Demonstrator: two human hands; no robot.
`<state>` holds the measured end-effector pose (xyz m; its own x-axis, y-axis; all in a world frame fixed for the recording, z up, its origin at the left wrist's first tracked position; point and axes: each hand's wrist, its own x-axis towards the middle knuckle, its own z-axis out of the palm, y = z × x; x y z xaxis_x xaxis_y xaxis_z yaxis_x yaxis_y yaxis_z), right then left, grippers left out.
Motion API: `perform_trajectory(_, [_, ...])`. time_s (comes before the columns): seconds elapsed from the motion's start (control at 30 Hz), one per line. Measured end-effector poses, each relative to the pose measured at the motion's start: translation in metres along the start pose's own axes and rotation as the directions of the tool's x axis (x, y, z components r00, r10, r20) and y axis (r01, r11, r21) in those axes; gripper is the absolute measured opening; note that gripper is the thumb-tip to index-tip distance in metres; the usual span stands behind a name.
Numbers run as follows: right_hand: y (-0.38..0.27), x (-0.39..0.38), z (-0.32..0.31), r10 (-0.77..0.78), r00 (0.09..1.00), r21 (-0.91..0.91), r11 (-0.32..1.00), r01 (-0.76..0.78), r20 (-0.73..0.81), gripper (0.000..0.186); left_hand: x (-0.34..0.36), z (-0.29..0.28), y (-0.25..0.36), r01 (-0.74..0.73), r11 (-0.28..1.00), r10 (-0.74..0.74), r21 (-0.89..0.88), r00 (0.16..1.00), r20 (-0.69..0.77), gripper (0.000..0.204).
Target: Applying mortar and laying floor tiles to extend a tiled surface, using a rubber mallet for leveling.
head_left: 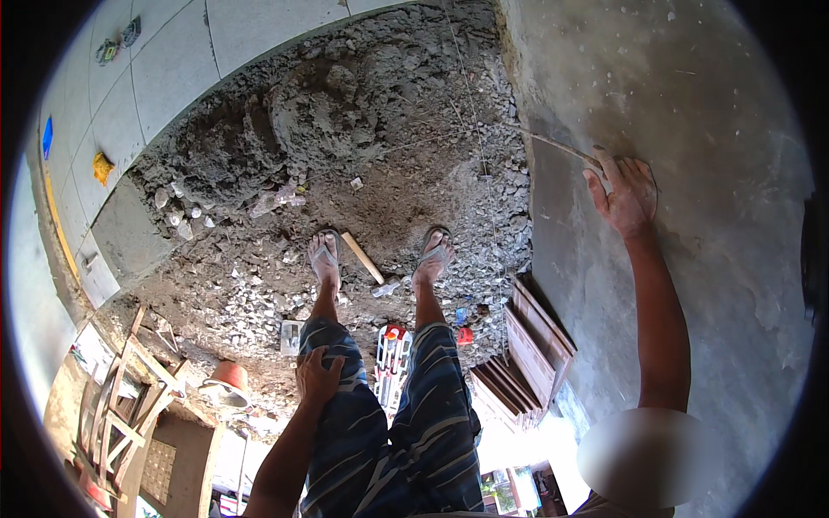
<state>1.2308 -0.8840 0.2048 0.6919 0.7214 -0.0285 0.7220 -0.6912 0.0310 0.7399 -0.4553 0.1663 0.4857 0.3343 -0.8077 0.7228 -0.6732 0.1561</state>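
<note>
My right hand (628, 197) rests against the grey plastered wall (734, 285), thumb and index finger closed about the end of a thin stick (561, 145). The stick slants left over the rubble at the wall's foot. On my left thigh, at the patterned shorts, lies my left hand (319, 376) with its fingers apart and nothing in it. Between my sandalled feet a hammer (362, 256) lies on the rubble, its wooden handle pointing away from me and its metal head near my right foot. A thin string (484, 160) runs along the ground beside the wall.
Wet grey mortar (328, 108) is heaped ahead, bordered by pale floor tiles (164, 65). Brown tiles (535, 341) lean by the wall. A red-and-white tool (393, 367) lies near my legs. An orange bucket (228, 383) and wooden frame (117, 414) stand at left.
</note>
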Motion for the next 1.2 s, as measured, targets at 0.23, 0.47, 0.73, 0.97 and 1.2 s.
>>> perform_trajectory(0.23, [-0.071,-0.081,0.007,0.399,0.910,0.134,0.914,-0.384,-0.115,0.047,0.012,-0.010,-0.012,-0.095,0.995,0.095,-0.027,0.995,0.012,0.050])
perform_trajectory(0.47, [-0.331,-0.341,-0.012,0.428,0.060,0.001,0.135,-0.991,0.902,0.051,0.042,-0.046,-0.046,-0.228,0.972,0.233,-0.047,0.960,0.158,0.039])
perform_trajectory(0.73, [-0.417,-0.516,-0.022,0.412,-0.333,-0.222,-0.296,-0.929,0.848,0.054,0.055,-0.040,-0.046,-0.446,0.890,0.456,-0.097,0.875,0.160,0.029])
perform_trajectory(0.97, [-0.313,-0.699,0.062,0.884,-0.241,-0.372,-0.085,-0.925,0.399,0.060,-0.012,0.068,-0.021,-0.221,0.975,0.220,-0.001,0.966,0.135,0.025])
perform_trajectory(1.2, [-0.255,-0.805,0.124,0.597,0.155,-0.275,0.564,-0.778,0.787,0.077,-0.076,0.135,0.005,-0.196,0.872,0.185,0.449,0.980,0.069,0.046])
